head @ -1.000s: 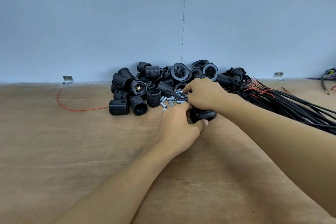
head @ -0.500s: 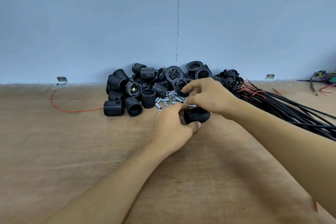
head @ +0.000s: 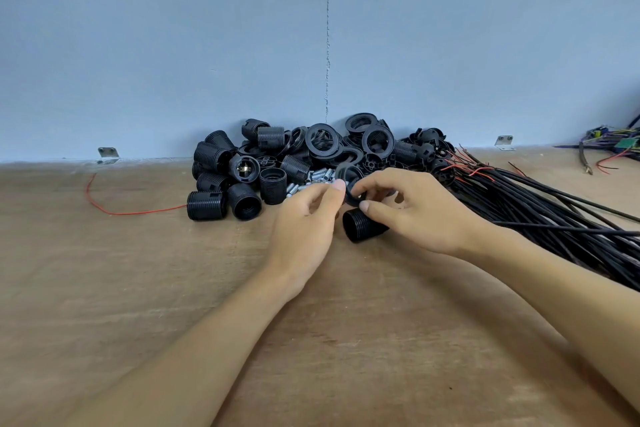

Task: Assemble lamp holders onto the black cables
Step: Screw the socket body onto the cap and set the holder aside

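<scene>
One threaded black ring (head: 346, 170) between fingers (head: 363, 206).

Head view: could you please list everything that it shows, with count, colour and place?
lamp holder parts: many, black, piled at centre back
ring: one, black, held at centre
threaded barrel: one, black, lying just below the ring
metal sleeves: several, silver, before the pile
cables: many, black with red ends, bundled at right
loose wire: one, red, left of the pile
brackets: two, metal, wall foot
tangled wires: several, mixed colours, far right
table: one, brown wood
wall: blue-grey, behind
left grip: thumb tip at the ring
right grip: pinches the ring
</scene>
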